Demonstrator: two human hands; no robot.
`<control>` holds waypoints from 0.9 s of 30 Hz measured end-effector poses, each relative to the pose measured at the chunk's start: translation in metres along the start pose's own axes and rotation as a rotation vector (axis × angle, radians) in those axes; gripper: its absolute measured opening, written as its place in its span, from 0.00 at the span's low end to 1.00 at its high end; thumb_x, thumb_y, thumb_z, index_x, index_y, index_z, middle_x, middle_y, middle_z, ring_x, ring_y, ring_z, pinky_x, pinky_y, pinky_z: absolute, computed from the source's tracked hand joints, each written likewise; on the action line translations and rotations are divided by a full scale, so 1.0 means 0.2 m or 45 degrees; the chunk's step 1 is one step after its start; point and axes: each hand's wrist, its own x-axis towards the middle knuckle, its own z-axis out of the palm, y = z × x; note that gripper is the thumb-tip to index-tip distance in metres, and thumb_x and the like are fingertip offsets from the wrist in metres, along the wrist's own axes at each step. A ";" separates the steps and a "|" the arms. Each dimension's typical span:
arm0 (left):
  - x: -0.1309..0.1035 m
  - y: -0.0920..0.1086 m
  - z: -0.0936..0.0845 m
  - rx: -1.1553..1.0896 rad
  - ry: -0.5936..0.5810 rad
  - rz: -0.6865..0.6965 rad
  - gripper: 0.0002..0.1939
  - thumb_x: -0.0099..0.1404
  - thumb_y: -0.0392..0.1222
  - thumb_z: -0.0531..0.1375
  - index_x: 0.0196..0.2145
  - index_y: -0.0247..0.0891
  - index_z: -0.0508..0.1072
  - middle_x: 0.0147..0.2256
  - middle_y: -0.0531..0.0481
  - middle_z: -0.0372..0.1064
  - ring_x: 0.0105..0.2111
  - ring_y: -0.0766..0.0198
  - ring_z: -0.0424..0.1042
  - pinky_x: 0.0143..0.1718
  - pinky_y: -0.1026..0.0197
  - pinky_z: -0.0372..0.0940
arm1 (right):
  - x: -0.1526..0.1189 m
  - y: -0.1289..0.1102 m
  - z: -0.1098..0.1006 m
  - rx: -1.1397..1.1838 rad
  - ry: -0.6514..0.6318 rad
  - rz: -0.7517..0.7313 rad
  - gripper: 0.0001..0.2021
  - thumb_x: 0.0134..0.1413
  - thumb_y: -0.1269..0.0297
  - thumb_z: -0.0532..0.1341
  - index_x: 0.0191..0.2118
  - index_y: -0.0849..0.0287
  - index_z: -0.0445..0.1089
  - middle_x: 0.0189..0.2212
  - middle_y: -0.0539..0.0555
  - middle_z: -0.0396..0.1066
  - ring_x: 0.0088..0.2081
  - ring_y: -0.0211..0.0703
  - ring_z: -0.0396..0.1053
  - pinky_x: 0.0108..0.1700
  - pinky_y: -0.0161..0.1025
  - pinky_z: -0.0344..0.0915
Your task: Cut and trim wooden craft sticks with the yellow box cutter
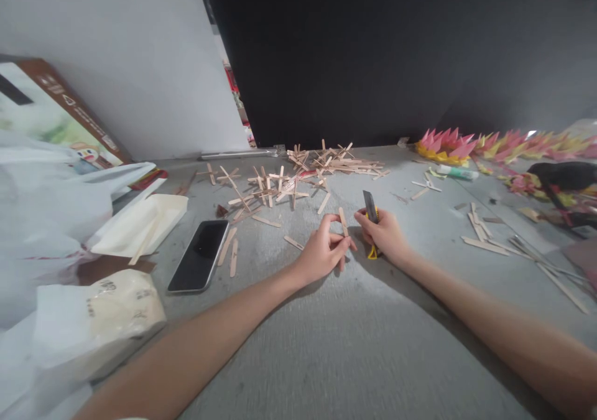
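Observation:
My left hand [323, 252] pinches a short wooden craft stick [344, 222], held upright above the grey tabletop. Just to the right, my right hand [386, 236] is closed around a yellow utility knife [372, 252] whose dark blade [370, 206] points away from me. A small gap separates the blade from the stick. Behind my hands lies a loose heap of craft sticks [270, 186], several of them crossed over one another. One more stick [293, 242] rests on the table beside my left hand, partly hidden by it.
A smartphone [199, 255] lies to the left, near a white tray [172, 211] and plastic bags [51, 202]. Pink and yellow paper flowers [445, 145], a glue stick [457, 172] and tweezers-like metal tools [532, 246] are on the right. A black panel [354, 59] stands behind.

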 end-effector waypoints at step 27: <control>-0.17 0.05 0.11 0.748 -0.458 0.791 0.11 0.69 0.38 0.57 0.39 0.48 0.80 0.28 0.50 0.76 0.28 0.60 0.75 0.28 0.62 0.63 | -0.10 -0.05 0.30 -1.029 -0.373 -1.053 0.10 0.65 0.51 0.69 0.45 0.48 0.83 0.53 0.58 0.74 0.53 0.56 0.65 0.54 0.54 0.57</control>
